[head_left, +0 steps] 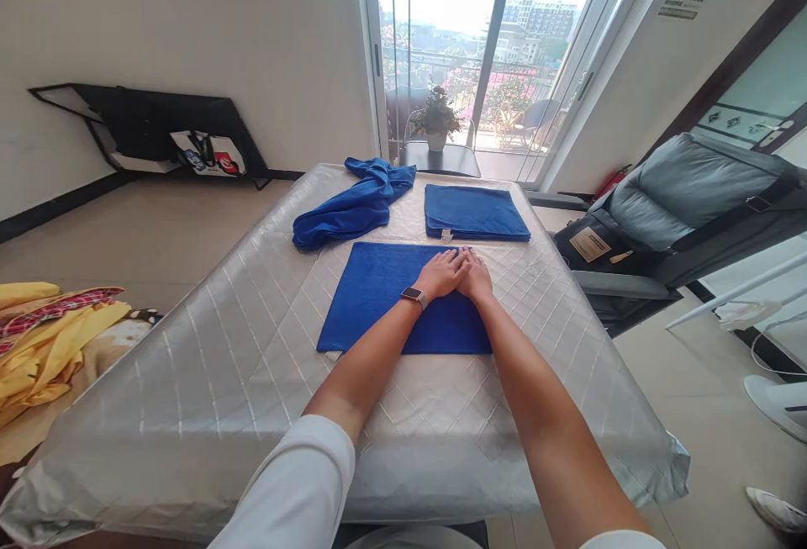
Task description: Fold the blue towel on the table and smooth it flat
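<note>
A blue towel [378, 297] lies spread flat on the silver-covered table [252, 364], a white tag at its near left corner. My left hand [443, 271], with a watch on the wrist, rests flat near the towel's far right part, fingers stretched out. Beside it, my right hand [474, 273] also lies flat on the cloth, its fingers touching those of the left. Just beyond the hands sits a stack of folded blue towels [477, 213] with a white label on its near edge. A crumpled blue towel [353, 204] is heaped at the far left.
A grey recliner chair [668, 196] stands right of the table. Past the far edge, a potted plant [436, 118] rests on a chair by the glass door. Yellow and red-checked fabric [63, 339] is piled at the left. A black frame [170, 133] leans near the wall.
</note>
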`<action>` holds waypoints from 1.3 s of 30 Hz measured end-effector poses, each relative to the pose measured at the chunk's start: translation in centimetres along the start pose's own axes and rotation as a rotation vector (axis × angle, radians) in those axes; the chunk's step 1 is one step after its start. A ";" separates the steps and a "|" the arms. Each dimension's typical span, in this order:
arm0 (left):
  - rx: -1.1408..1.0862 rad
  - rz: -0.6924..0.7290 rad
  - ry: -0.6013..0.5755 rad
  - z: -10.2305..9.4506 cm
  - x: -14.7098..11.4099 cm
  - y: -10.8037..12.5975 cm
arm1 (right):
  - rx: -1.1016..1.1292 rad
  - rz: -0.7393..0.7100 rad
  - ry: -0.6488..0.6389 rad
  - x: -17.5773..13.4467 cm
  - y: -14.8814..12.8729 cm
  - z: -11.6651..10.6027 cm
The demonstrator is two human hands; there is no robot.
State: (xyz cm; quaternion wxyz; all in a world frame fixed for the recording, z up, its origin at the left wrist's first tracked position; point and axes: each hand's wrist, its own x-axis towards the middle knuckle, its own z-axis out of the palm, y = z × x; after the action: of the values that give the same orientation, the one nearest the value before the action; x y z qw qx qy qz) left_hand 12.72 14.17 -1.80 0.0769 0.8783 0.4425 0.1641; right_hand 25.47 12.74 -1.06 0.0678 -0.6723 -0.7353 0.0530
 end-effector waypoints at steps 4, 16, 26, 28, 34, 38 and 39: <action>0.074 -0.168 -0.031 -1.7 -2.3 -3.6 | 0.038 0.041 -0.007 0.3 -0.6 -0.4; 0.169 -0.549 0.012 -6.0 -9.8 -13.9 | 0.047 0.068 -0.022 0.4 -0.7 -0.5; 0.123 -0.570 0.058 -5.8 -9.8 -13.6 | -0.013 0.077 -0.035 0.8 -0.6 -0.4; 0.117 -0.577 0.060 -5.9 -9.8 -13.5 | -0.028 0.076 -0.023 0.6 -0.8 -0.6; 0.115 -0.570 0.080 -6.3 -10.0 -13.0 | -0.090 0.041 0.063 -0.8 -1.3 -1.3; 0.110 -0.583 0.075 -6.3 -9.9 -13.0 | -0.055 0.072 -0.068 -2.1 -0.8 -1.1; 0.113 -0.586 0.075 -6.3 -9.9 -13.0 | -0.048 0.075 -0.091 -2.4 -0.6 -0.9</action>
State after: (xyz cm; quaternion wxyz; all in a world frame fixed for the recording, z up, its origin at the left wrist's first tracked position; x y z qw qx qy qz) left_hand -4.82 13.94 -1.77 0.0555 0.7093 0.6882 0.1421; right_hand 25.21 10.24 -0.10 0.0159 -0.6977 -0.7129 0.0685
